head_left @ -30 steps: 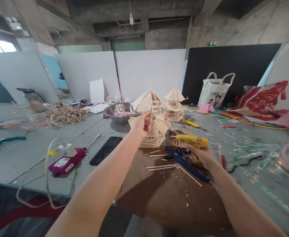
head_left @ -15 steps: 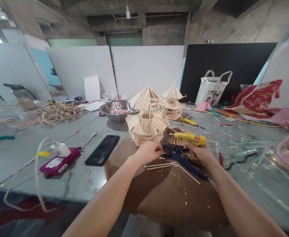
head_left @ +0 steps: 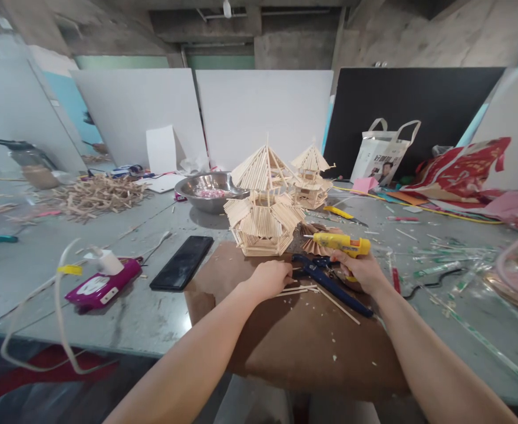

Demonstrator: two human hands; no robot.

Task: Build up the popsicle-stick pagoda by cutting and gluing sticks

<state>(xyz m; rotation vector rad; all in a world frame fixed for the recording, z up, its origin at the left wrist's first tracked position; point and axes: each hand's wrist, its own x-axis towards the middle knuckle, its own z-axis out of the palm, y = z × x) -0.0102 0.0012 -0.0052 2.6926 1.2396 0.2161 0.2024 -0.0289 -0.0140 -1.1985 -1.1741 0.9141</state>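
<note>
My right hand (head_left: 359,272) is wrapped round the handle of a yellow hot glue gun (head_left: 339,242), its nozzle pointing left. My left hand (head_left: 273,279) is closed in a pinch over the left ends of a few thin wooden sticks (head_left: 300,290) on the brown board (head_left: 312,347). What its fingertips hold, if anything, is too small to make out. Just beyond it stands a model pavilion (head_left: 265,227) of wooden sticks with a two-tier roof. Blue-handled pliers (head_left: 336,290) lie between my hands, and a folded brown paper fan (head_left: 316,244) is partly hidden behind the glue gun.
A second stick pavilion (head_left: 310,182) and a metal bowl (head_left: 208,203) stand further back. Left are a phone (head_left: 181,263), a purple power strip (head_left: 104,287) and a stick pile (head_left: 102,197). Right lie a yellow cutter (head_left: 340,213), clear plastic wrappers (head_left: 444,262) and a cable (head_left: 433,280).
My left hand has come down and nearer to me, from beside the pavilion's base onto the sticks. The right hand keeps the glue gun in about the same place. The view has tilted slightly down.
</note>
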